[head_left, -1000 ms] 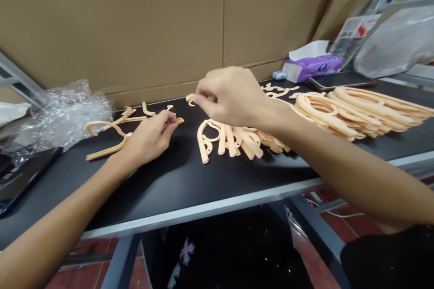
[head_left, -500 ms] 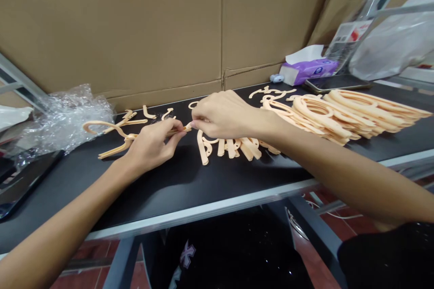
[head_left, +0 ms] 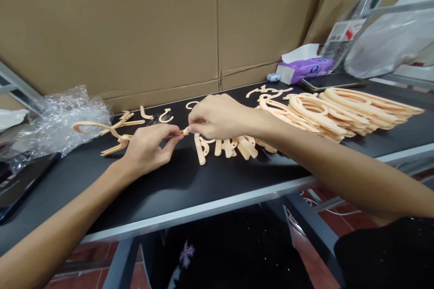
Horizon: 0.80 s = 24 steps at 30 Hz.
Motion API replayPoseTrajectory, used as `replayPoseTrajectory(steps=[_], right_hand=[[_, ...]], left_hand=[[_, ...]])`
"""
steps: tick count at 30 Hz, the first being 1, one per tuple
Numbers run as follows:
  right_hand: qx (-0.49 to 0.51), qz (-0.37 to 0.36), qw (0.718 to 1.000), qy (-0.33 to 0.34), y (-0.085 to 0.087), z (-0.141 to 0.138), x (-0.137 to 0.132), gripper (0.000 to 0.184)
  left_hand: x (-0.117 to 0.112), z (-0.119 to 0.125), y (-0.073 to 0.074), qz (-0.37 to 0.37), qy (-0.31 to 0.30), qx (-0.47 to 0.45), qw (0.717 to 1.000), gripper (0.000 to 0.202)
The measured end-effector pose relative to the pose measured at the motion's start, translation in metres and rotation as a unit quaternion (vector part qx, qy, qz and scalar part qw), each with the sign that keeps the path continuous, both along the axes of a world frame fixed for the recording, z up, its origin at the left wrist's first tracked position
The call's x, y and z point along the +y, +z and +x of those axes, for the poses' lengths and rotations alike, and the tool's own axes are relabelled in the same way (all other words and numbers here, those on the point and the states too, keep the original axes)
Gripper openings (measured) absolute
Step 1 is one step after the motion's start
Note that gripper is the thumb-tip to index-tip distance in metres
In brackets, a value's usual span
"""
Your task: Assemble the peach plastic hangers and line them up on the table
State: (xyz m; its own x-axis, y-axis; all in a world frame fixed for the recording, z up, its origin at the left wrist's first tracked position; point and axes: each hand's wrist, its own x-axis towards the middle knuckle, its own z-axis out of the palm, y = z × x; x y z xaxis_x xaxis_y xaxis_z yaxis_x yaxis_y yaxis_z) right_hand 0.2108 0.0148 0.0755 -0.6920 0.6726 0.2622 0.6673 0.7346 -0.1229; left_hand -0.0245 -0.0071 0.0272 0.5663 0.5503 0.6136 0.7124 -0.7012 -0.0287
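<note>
My left hand (head_left: 147,146) is closed round the end of a peach plastic hanger (head_left: 96,127) that lies on the black table (head_left: 169,180). My right hand (head_left: 219,116) pinches a small peach hook piece (head_left: 185,132) against that same end, the fingertips of both hands meeting there. Loose small hooks (head_left: 165,116) lie just behind my hands. A row of short peach parts (head_left: 224,146) sits under my right wrist.
A long stack of peach hangers (head_left: 342,110) fills the right of the table. Crumpled clear plastic (head_left: 57,117) and a dark tray (head_left: 20,180) are at the left. A purple tissue pack (head_left: 301,67), a phone (head_left: 330,81) and cardboard walls (head_left: 135,27) stand behind.
My right hand came down from above the table with the small hook and met my left hand at the hanger's end. The hanger shifted slightly left.
</note>
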Motion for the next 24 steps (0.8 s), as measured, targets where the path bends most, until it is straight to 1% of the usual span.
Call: replayPoseTrajectory(steps=[4,8,11,16,21,24], right_hand=[[-0.012,0.012,1.0,-0.005,-0.0028,-0.0011,-0.0024,0.029],[-0.023,0.04,0.999,-0.008,-0.0035,-0.0026,-0.004,0.027],[-0.037,0.064,0.997,-0.008,-0.0035,-0.0043,-0.0054,0.027],[-0.045,0.099,0.994,-0.007,-0.0045,-0.0065,-0.0085,0.03],[-0.054,0.117,0.992,-0.003,-0.0054,-0.0073,-0.0099,0.03],[-0.061,0.126,0.99,0.002,-0.005,-0.0079,-0.0104,0.027]], left_hand=[[-0.0022,0.0005,-0.001,-0.009,0.013,-0.002,1.0,0.023],[-0.0037,-0.0001,-0.0009,-0.022,0.028,-0.011,0.999,0.022],[-0.003,-0.0005,0.0003,-0.015,0.016,-0.02,1.0,0.021],[-0.0004,-0.0017,0.0016,0.03,-0.022,-0.044,0.998,0.013],[0.0008,-0.0033,0.0,0.006,-0.001,-0.057,0.998,0.018],[0.0016,-0.003,-0.0001,0.023,-0.021,-0.065,0.997,0.019]])
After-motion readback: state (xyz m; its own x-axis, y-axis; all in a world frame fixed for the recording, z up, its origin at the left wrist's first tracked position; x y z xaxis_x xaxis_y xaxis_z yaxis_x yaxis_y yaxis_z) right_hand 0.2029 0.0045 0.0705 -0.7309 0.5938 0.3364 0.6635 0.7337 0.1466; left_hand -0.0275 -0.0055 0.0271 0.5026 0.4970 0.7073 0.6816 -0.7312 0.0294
